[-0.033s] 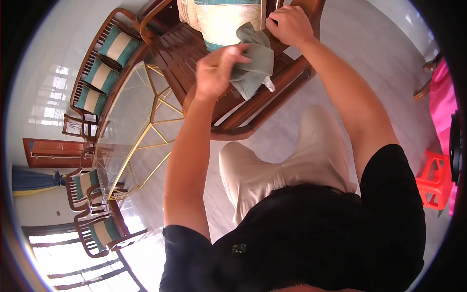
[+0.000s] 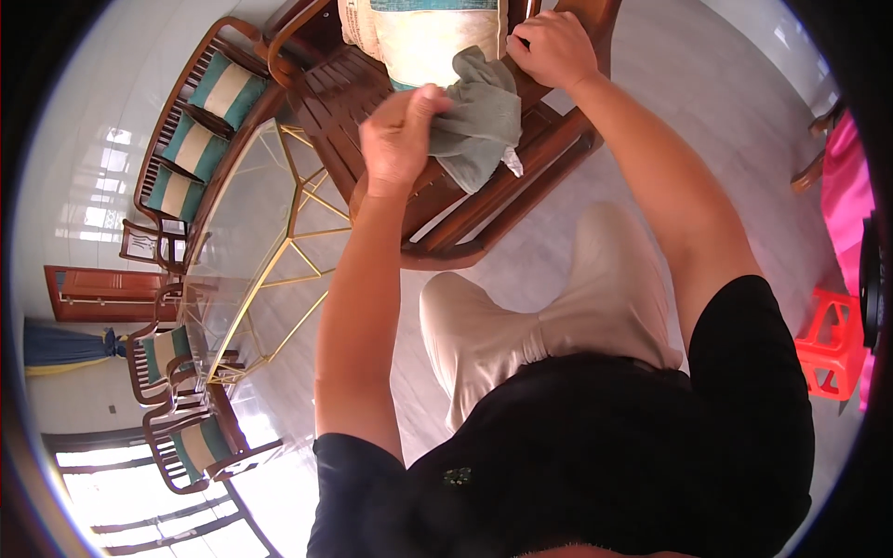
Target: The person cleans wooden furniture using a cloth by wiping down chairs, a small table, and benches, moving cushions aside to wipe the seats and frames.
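Observation:
My left hand (image 2: pixel 395 139) is over the seat of a dark wooden armchair (image 2: pixel 349 116), right beside a crumpled grey-green cloth (image 2: pixel 479 121). Its thumb points up toward the cloth and the fingers curl under, partly hidden, so any hold on the cloth is unclear. A small white piece (image 2: pixel 513 162) pokes out from the cloth's lower edge. Behind the cloth a cream and teal cushion (image 2: pixel 442 46) stands on the chair. My right hand (image 2: pixel 555 48) is closed at the chair's right side, next to the cushion; whatever it grips is hidden by the fingers.
A glass table (image 2: pixel 228 223) with a gold frame stands to the left. Beyond it are a wooden bench (image 2: pixel 153 158) with cushions and several chairs. At the right are a red plastic stool (image 2: pixel 831 344) and pink fabric (image 2: pixel 845 195).
My left hand has drawn a little to the left, off the front of the cloth, showing more of it. The cloth has shifted slightly. My right hand stays in place.

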The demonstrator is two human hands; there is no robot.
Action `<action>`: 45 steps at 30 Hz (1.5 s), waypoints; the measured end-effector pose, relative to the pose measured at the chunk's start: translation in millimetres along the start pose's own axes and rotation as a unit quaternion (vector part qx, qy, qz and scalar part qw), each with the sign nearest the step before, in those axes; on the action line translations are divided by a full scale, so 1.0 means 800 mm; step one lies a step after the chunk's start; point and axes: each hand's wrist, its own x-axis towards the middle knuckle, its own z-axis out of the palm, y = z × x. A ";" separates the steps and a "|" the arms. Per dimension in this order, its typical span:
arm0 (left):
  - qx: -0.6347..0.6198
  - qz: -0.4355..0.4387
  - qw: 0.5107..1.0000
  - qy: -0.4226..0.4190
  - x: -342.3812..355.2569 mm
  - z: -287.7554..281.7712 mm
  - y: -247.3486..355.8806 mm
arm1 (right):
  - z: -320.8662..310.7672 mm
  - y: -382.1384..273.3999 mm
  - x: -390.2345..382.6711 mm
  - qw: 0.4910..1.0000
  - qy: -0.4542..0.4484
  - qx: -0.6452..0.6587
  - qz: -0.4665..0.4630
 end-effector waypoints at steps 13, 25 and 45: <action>0.533 0.130 0.836 -0.014 -0.023 0.030 0.007 | 0.012 0.003 0.007 0.996 -0.087 -0.015 0.014; 0.446 0.103 0.870 0.183 -0.187 -0.054 -0.070 | -0.001 -0.020 0.005 0.996 -0.070 -0.026 0.048; 0.570 0.118 0.806 0.106 -0.061 0.043 -0.029 | 0.040 0.027 -0.008 0.998 -0.039 -0.022 -0.054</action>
